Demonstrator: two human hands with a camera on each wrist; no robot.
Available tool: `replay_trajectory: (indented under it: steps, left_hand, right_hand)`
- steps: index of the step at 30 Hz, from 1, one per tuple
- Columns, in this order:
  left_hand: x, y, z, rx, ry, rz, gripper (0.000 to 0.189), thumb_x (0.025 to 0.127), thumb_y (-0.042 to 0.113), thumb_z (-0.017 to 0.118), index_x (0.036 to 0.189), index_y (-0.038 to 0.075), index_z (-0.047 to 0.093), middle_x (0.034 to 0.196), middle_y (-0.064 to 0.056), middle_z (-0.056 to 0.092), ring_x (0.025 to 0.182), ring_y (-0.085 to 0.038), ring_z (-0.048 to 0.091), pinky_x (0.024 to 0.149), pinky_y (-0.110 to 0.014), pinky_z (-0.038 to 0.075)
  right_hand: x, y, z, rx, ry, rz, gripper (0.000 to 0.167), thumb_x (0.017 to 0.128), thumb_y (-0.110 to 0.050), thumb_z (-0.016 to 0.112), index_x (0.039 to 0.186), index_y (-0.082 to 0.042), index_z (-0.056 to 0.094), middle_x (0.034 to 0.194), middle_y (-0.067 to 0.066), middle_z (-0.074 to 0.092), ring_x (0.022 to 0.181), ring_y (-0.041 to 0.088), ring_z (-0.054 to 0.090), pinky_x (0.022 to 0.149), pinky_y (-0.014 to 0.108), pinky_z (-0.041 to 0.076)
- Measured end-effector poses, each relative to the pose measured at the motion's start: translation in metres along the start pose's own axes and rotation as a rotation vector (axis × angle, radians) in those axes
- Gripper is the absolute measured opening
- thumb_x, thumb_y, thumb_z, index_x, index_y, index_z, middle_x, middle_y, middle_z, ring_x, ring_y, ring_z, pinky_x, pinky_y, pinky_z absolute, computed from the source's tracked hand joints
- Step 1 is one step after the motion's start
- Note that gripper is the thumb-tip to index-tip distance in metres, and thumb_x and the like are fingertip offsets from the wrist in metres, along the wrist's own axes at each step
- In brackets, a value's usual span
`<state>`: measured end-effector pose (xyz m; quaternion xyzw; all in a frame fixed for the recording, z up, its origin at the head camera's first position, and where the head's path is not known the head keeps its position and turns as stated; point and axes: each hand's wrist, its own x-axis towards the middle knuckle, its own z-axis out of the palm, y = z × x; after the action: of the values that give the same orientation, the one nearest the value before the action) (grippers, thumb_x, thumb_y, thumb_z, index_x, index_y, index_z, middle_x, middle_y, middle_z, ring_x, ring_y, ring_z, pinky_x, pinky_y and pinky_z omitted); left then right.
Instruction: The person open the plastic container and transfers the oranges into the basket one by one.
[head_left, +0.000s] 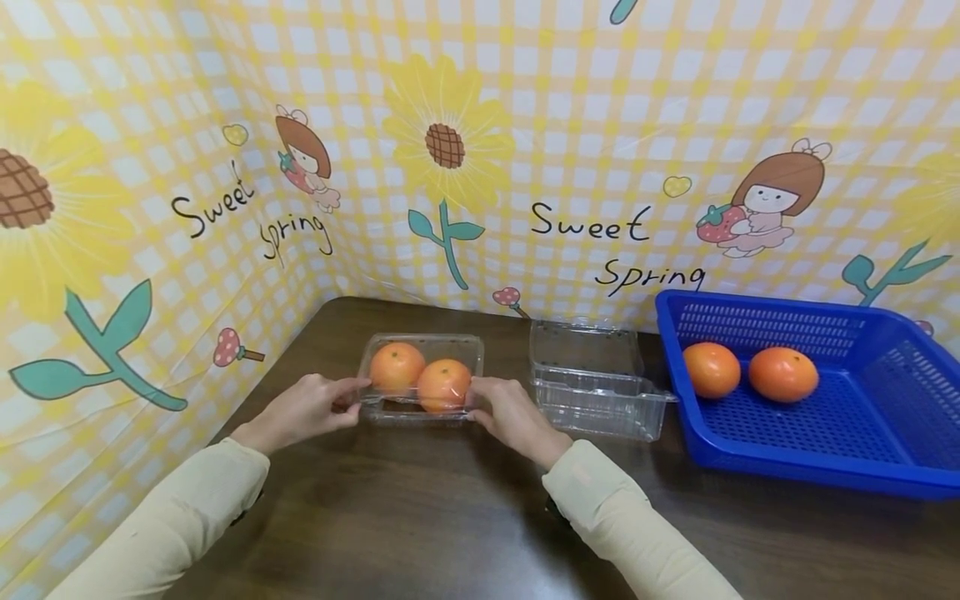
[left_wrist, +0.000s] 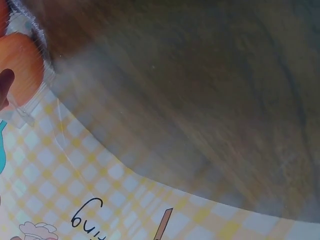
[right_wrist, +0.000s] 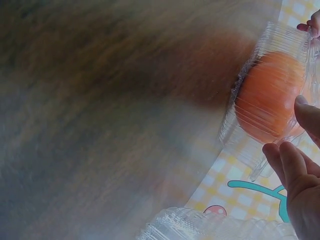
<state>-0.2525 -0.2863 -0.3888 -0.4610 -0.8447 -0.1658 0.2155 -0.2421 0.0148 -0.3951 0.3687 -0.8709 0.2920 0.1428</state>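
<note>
A clear plastic clamshell box [head_left: 420, 408] holds two oranges [head_left: 397, 367] side by side, its lid down over them. At its left front corner my left hand [head_left: 309, 408] pinches the rim between thumb and forefinger. Opposite, my right hand [head_left: 517, 415] grips the right front corner. In the right wrist view, the thumb [right_wrist: 307, 116] lies on the lid side and the fingers [right_wrist: 290, 160] lie on the other side of the rim. Only a fingertip [left_wrist: 6, 82] of my left hand shows in the left wrist view, beside an orange [left_wrist: 22, 67].
Right of the box stands another clear clamshell [head_left: 600, 404], its lid raised against the cloth backdrop [head_left: 480, 250]. A blue basket [head_left: 817, 475] with two more oranges [head_left: 783, 374] stands at the right. Everything stands on a dark wooden table [head_left: 420, 517].
</note>
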Motion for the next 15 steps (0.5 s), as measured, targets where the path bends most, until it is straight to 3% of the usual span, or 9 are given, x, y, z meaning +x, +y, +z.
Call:
replay_trajectory:
  steps: [5,10,15]
  left_hand:
    - [0.0011,-0.0009,-0.0007,0.026,0.011,0.037,0.031,0.062,-0.004,0.059,0.093,-0.005,0.063,0.056,0.006,0.058,0.047,0.007,0.041,0.04,-0.008,0.034]
    - [0.0003,-0.0002,-0.0044,0.006,-0.011,0.009,0.031,0.065,-0.002,0.061,0.096,-0.003,0.062,0.06,0.005,0.06,0.05,0.005,0.05,0.043,-0.009,0.039]
    - [-0.002,-0.0002,-0.0052,0.0,0.011,-0.012,0.031,0.066,-0.001,0.063,0.097,0.0,0.06,0.064,0.001,0.063,0.053,0.0,0.055,0.045,-0.011,0.043]
  right_hand:
    - [-0.0003,0.0009,-0.0009,-0.007,0.011,-0.002,0.013,0.072,-0.005,0.072,0.077,-0.01,0.061,0.084,-0.002,0.062,0.078,0.01,0.058,0.071,0.027,0.048]
    - [0.0004,0.0002,-0.0018,-0.003,0.009,0.004,0.014,0.071,-0.005,0.072,0.076,-0.011,0.061,0.083,-0.003,0.062,0.076,0.009,0.058,0.07,0.026,0.048]
    - [0.0001,-0.001,-0.0017,-0.001,0.011,0.022,0.014,0.071,-0.005,0.072,0.076,-0.011,0.061,0.081,-0.003,0.062,0.078,0.01,0.058,0.07,0.027,0.048]
